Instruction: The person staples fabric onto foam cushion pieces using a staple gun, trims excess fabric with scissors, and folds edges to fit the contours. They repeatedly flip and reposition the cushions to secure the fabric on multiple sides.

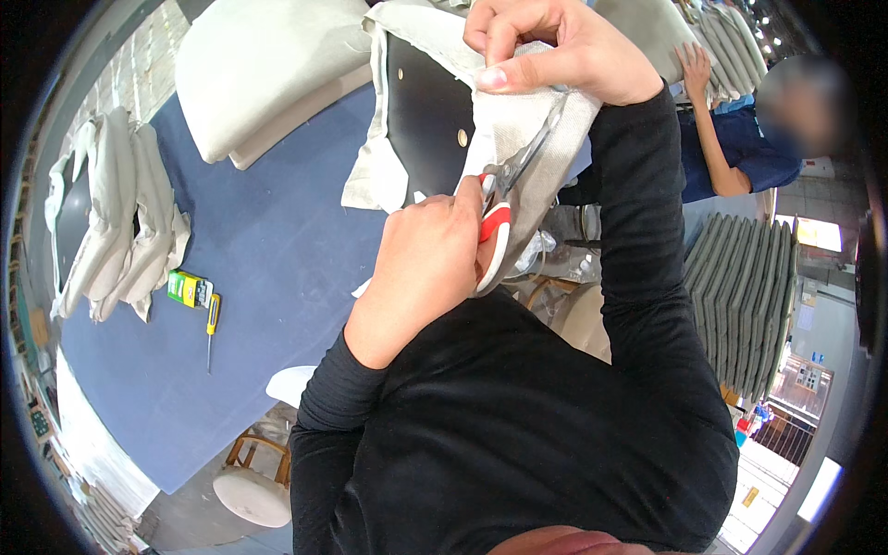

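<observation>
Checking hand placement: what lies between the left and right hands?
The head view shows red-handled scissors, held in the left hand, and beige fabric, pinched by the right hand, between them.

Panel (425,106) at twelve o'clock, as I see it from my remote post: black, smooth, one face toward me, two round brass-coloured spots showing. Cloth (507,122), pale beige, woven, runs around its margins; loose threads at the panel's ten o'clock edge, cloth gathered up on its three o'clock side. Scissors (497,222) near one o'clock: red-and-white handles, metal blades over the cloth, pointing to one. Blade gap I can't judge.
</observation>
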`<state>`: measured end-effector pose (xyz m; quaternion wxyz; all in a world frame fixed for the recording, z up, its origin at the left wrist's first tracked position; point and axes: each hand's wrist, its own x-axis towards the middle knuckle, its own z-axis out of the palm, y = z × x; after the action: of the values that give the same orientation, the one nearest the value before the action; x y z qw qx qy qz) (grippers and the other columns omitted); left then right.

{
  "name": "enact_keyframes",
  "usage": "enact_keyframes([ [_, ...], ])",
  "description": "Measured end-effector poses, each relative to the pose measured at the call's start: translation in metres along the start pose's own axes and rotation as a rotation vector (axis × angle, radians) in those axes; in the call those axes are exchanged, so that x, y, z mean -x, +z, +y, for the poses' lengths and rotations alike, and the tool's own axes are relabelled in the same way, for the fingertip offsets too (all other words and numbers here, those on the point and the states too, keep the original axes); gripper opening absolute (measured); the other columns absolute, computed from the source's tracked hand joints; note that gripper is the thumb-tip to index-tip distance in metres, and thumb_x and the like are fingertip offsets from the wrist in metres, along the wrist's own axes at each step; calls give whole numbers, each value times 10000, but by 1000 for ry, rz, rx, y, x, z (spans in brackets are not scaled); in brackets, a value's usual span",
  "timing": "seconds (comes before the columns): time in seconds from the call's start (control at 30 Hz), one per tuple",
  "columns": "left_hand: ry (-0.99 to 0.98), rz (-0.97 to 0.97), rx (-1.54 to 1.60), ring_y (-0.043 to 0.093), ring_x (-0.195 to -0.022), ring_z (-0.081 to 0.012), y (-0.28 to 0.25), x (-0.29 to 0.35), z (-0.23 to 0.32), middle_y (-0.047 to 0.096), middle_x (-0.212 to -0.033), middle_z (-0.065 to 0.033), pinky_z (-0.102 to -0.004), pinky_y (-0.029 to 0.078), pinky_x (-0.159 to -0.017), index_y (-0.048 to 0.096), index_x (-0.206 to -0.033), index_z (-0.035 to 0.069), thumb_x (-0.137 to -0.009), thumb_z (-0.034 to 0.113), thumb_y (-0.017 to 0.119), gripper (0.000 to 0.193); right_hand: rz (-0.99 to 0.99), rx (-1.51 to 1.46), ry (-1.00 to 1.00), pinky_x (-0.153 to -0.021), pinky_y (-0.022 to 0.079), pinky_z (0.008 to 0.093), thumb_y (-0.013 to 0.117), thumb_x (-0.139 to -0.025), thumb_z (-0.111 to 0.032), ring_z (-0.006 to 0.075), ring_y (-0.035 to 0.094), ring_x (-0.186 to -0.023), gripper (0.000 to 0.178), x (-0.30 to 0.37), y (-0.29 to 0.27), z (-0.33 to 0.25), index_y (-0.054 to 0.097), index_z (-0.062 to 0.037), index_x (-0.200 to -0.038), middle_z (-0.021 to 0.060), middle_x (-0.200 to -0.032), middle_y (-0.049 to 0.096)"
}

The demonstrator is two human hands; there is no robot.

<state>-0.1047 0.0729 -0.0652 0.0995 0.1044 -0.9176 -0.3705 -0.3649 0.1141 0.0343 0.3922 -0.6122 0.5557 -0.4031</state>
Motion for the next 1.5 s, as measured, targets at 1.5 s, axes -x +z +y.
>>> enact_keyframes([
  [1.5,-86,-253,533,650,-667,-411,-4,15,14,667,-751,-207,-439,534,-679,710,-992,13,-1003,190,715,178,113,-16,22,-887,449,315,916,-858,-105,140,603,-918,188,19,10,-8,750,-34,-810,17,-930,655],
])
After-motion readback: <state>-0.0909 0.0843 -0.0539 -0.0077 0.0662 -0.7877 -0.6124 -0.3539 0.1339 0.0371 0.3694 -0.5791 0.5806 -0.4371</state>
